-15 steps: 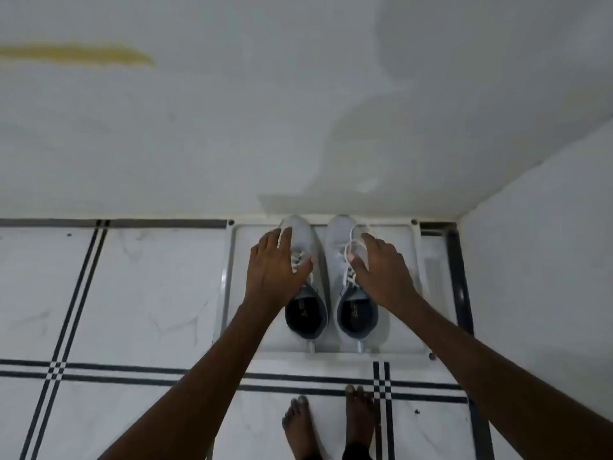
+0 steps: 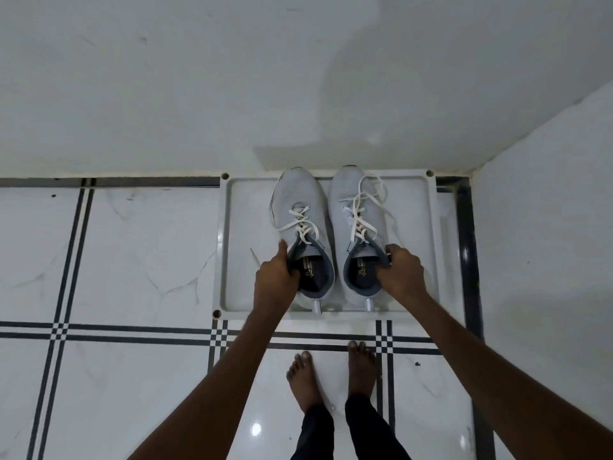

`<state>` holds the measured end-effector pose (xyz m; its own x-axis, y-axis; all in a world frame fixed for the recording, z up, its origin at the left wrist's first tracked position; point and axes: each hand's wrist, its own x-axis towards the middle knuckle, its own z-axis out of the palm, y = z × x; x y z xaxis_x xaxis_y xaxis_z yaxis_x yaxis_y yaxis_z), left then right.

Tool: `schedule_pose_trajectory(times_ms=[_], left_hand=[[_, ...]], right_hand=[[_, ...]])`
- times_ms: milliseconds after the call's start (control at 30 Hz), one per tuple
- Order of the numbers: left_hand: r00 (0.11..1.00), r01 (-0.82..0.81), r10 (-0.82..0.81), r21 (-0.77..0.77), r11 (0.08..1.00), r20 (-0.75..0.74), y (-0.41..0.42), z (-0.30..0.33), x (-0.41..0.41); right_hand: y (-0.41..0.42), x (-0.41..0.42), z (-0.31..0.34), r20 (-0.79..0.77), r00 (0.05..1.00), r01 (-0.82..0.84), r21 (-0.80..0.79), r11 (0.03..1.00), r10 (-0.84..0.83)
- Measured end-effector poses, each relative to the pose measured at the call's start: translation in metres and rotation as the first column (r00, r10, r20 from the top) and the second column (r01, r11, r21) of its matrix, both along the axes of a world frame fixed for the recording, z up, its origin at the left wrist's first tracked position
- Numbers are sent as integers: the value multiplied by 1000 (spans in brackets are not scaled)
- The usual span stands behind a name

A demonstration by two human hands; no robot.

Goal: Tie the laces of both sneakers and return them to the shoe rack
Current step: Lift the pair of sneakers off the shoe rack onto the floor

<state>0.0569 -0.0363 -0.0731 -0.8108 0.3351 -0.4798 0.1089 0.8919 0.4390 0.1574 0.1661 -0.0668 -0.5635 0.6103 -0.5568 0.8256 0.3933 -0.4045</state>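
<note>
Two pale grey sneakers stand side by side, toes to the wall, on a white shoe rack tray on the floor. My left hand grips the left sneaker at the outer edge of its collar, fingers inside the opening. My right hand grips the right sneaker the same way at its right collar edge. White laces lie loose over both tongues; the right sneaker's lace ends trail up toward its toe.
The tray sits in a corner, with a white wall behind it and another wall on the right. My bare feet stand on the glossy tiled floor just before the tray's front edge.
Both hands slid back from the laced tops of the sneakers to their collars and closed on them. The camera has come closer and lower.
</note>
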Motion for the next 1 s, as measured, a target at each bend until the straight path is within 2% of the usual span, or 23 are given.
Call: schedule_pose_trajectory(times_ms=[133,400,633,700,767,1000], left_hand=[[1000,-8,8,44,999,-20,-6,21,9],[995,-33,46,151,988,-84,-47,83,46],[987,-60,83,163,985,-136,-93,108,113],[988,-80,97,137,987,-119,-107,103,132],[984,-85,103,124,989,-146,-137,97,190],[994,-62,71,101,993,-80,-172,57,257]], right_hand=[[-9,7,17,-18,1000,0,5,1000,0],[-47,52,74,-153,988,44,48,998,-36],[-84,121,99,-211,977,17,-41,999,-25],[-90,137,93,-206,978,13,-54,998,-24],[-121,188,86,-182,983,-44,-77,996,29],[-158,259,49,-144,989,-49,-79,996,37]])
